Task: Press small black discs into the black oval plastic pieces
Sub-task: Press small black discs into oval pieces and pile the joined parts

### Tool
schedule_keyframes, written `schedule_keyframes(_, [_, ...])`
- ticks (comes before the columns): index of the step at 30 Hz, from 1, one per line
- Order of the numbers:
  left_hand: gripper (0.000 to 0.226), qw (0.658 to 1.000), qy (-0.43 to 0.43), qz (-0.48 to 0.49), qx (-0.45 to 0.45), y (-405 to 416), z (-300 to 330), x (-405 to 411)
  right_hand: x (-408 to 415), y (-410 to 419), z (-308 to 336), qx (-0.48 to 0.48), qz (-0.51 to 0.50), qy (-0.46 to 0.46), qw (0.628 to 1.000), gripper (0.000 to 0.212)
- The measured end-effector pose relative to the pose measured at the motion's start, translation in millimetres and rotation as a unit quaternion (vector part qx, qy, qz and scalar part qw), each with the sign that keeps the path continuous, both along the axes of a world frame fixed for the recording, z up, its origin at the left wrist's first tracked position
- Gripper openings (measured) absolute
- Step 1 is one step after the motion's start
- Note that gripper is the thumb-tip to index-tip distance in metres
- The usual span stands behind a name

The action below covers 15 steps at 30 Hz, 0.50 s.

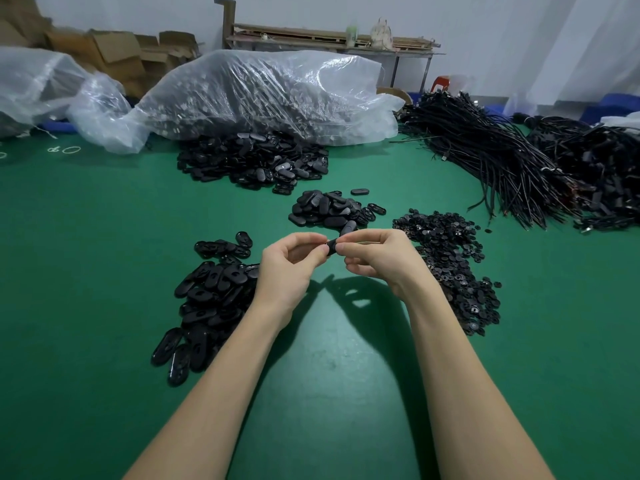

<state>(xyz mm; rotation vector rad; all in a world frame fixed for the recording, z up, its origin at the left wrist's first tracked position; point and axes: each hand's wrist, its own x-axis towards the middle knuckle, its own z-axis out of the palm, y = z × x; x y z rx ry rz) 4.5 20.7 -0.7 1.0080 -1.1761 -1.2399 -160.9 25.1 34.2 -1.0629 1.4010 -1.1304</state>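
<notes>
Pinching one oval piece (pixel 331 245) upright between them, left hand (pixel 289 263), right hand (pixel 377 254).

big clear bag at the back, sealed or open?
Open. The clear bag lies on its side, and black oval pieces spill from under its near edge onto the green table.

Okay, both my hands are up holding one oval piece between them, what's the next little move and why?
Probably squeeze with the thumbs to seat the disc. Both the left hand and right hand pinch the oval piece above the table, so it is in pressing position. Whether the disc is already in is hidden by the fingers.
</notes>
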Motion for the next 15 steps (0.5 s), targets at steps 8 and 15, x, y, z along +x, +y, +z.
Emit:
schedule_keyframes(8, [0.016, 0.999, -0.032, -0.018, -0.001, -3.5, -1.4, 5.4, -2.9, 1.2, -2.8, 0.036, -0.009, -0.009, 0.999, 0.018])
schedule_keyframes(15, [0.016, 0.995, -0.084, -0.040, 0.026, -6.0, -0.3, 3.7, 2.5, 1.5, -8.4, 0.012, 0.013, -0.029, 0.999, 0.019])
